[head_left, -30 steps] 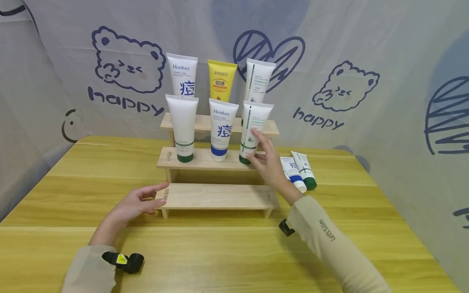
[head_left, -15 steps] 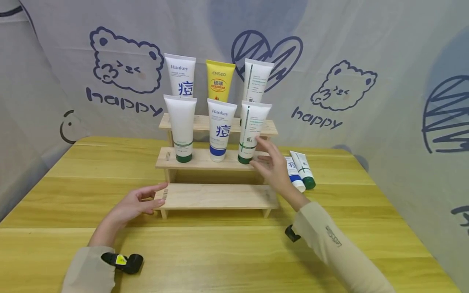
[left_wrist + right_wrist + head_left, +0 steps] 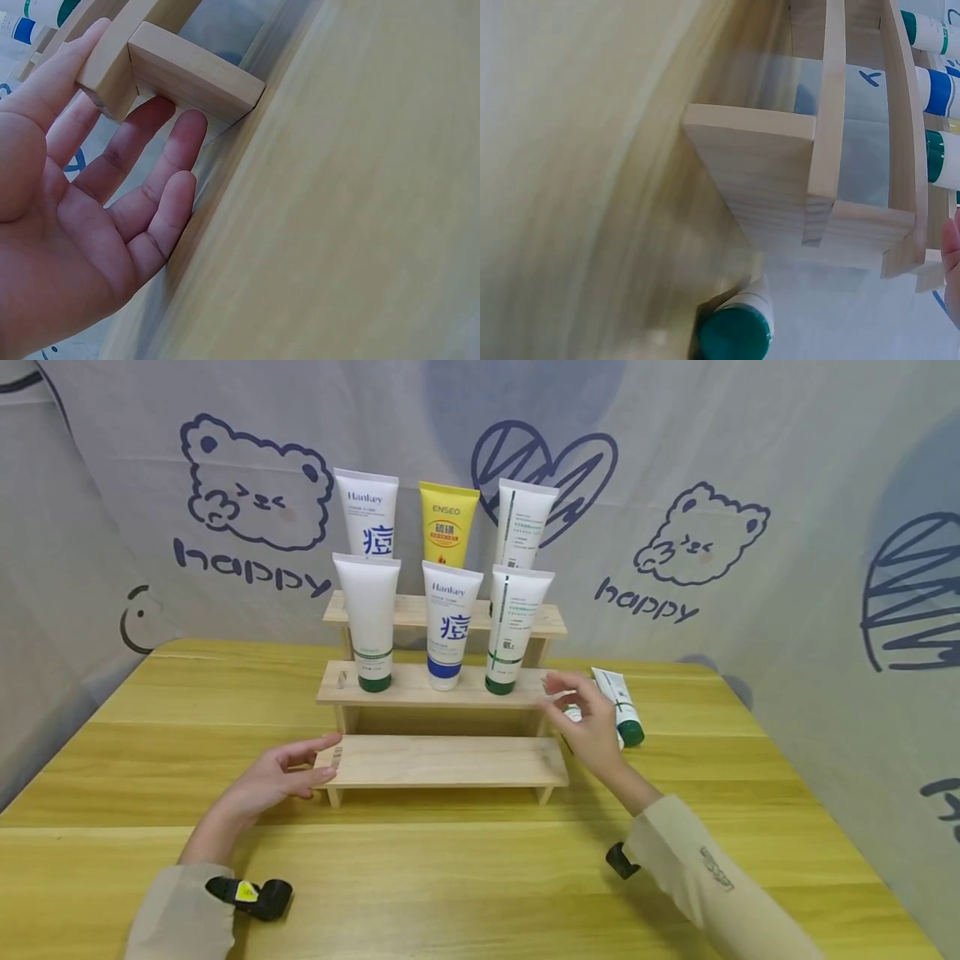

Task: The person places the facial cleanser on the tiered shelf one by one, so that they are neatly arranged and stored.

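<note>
A three-step wooden display stand (image 3: 442,762) stands on the table. My left hand (image 3: 268,783) grips the left end of its bottom step; the left wrist view shows the thumb on the board and fingertips behind its leg (image 3: 195,71). My right hand (image 3: 596,731), fingers loosely bent and holding nothing, is beside the right end of the middle step. On that step stand a white tube with a green cap (image 3: 367,618), a white-and-blue tube (image 3: 448,631) and a white-and-green tube (image 3: 517,622). Behind them, on the top step, are a Hankey tube (image 3: 367,510), a yellow tube (image 3: 447,522) and another white-and-green tube (image 3: 527,518).
Right of the stand, a white tube with a green cap (image 3: 621,702) lies on the table (image 3: 420,877). Something white beside it is mostly hidden by my right hand. A printed cloth (image 3: 690,427) hangs behind the table.
My right hand has let go of the white-and-green tube on the middle step and moved right and down from it. That tube stays upright. My left hand has kept its place.
</note>
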`<state>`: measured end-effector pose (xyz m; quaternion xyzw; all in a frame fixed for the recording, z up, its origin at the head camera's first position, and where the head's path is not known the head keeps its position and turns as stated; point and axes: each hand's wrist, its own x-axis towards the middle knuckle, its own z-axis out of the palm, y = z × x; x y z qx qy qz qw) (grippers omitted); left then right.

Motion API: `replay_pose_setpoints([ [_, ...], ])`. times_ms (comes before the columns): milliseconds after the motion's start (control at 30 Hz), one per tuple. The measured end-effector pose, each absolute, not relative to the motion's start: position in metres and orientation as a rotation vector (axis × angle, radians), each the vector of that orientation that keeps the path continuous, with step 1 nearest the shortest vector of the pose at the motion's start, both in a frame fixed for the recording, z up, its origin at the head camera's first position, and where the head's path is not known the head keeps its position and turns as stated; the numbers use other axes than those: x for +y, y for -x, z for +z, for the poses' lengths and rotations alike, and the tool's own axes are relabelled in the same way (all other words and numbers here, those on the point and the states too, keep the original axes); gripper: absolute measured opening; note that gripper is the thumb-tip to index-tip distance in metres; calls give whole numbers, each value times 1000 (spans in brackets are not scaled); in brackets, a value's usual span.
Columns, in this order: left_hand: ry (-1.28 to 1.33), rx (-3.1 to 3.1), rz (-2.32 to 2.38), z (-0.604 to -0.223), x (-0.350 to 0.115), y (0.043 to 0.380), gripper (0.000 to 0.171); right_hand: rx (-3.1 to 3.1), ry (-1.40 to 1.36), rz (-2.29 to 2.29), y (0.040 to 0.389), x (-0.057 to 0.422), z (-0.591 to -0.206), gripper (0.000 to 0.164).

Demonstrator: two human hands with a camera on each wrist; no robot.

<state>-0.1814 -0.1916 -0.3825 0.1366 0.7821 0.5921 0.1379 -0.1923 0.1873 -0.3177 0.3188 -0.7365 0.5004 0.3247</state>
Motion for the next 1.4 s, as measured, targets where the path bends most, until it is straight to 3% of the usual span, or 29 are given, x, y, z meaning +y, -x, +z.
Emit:
replay_pose_setpoints([
  [300, -396, 2267, 1708, -382, -191, 182, 56, -1842, -874, 1430, 188, 209, -337, 19],
  [633, -394, 2267, 1705, -382, -191, 182, 56, -1887, -854, 1498, 178, 224, -350, 20],
  [900, -398, 2267, 1706, -383, -192, 182, 56, -1990, -688, 1469, 172, 235, -352, 26],
  [1133, -387, 2273, 1703, -383, -193, 181, 56, -2127, -498, 1420, 170, 245, -348, 11],
  [1400, -389, 2262, 1707, -382, -192, 182, 56, -2245, -307, 1373, 173, 262, -349, 8],
])
